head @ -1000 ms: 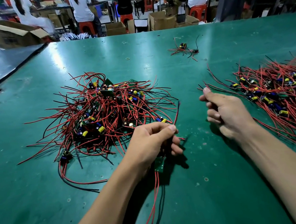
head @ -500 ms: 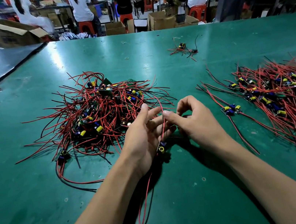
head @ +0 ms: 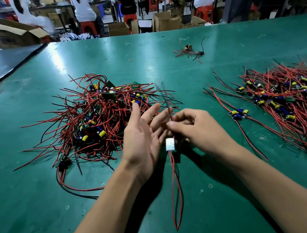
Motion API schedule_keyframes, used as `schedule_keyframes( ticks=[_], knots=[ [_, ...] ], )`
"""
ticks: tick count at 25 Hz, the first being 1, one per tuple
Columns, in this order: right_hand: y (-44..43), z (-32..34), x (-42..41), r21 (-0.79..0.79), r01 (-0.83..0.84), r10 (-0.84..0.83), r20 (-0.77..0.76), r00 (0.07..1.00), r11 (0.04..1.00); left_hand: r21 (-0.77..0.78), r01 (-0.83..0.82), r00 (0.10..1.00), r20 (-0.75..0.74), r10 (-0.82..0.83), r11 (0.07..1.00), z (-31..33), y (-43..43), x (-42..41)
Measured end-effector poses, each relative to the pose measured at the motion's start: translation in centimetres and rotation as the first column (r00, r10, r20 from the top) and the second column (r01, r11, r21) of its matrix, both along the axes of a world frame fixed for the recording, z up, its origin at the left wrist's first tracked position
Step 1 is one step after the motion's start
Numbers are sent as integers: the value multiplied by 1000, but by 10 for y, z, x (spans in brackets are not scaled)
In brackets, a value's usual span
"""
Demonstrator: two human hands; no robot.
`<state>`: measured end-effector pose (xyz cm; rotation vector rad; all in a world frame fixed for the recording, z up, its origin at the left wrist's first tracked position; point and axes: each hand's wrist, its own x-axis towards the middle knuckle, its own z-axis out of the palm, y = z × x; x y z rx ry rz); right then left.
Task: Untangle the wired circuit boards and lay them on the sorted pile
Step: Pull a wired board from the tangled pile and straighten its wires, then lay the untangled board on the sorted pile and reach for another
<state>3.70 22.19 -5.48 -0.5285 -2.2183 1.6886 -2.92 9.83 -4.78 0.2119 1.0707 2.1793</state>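
We hold one wired circuit board at centre, seemingly clear of the heap. Our right hand pinches its red leads, and our left hand is released, fingers spread. The sorted pile at three o'clock is sizeable, yet the tangled heap at ten o'clock looks as large, so we judge roughly half is left.
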Motion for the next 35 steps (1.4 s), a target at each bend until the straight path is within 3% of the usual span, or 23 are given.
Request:
schedule_keyframes(
  ticks=[2,3,5,6,9,10,12,14,16,19,22,24,27,30,33,35],
  knots=[
    [12,2,-1,12,78,-78,-18,997,997,-165,-137,973,-210,101,977,-2,1,6],
    [20,4,0,60,134,-133,-27,991,989,-245,-258,913,-379,153,934,-5,0,8],
    [41,5,3,195,278,-277,-35,960,941,-326,-488,706,-693,147,810,-10,-3,10],
    [53,5,6,299,350,-361,-21,932,888,-337,-550,627,-771,111,764,-13,-5,10],
    [68,3,13,599,414,-498,-29,867,685,-360,-614,542,-840,43,702,-18,-5,9],
    [66,3,13,626,404,-468,-70,881,667,-380,-625,527,-850,9,682,-20,-5,9],
    [54,0,9,626,305,-319,-94,943,717,-424,-649,489,-869,-80,632,-23,-5,9],
    [41,-10,4,660,125,-209,49,977,740,-437,-683,435,-887,-154,585,-25,-5,8],
    [41,-17,2,728,49,-252,173,952,684,-425,-703,401,-899,-175,571,-26,-6,7],
    [58,-17,7,772,140,-420,176,890,620,-404,-721,392,-908,-149,562,-25,-7,7],
    [66,-17,9,786,189,-511,181,840,588,-425,-721,361,-905,-226,547,-24,-10,7],
    [59,-19,6,757,200,-455,142,879,622,-460,-705,337,-887,-317,539,-23,-11,8],
    [37,-21,0,607,170,-224,15,974,776,-463,-694,299,-882,-365,551,-22,-12,10],
    [18,-19,-3,445,122,-121,-30,992,887,-323,-663,264,-945,-192,675,-20,-12,13],
    [18,-10,-3,276,68,-88,63,994,959,-155,-634,182,-982,-49,758,-18,-10,17],
    [21,-4,1,-31,-10,14,138,990,999,-98,-598,144,-989,-14,795,-18,-9,21]
  ],
)
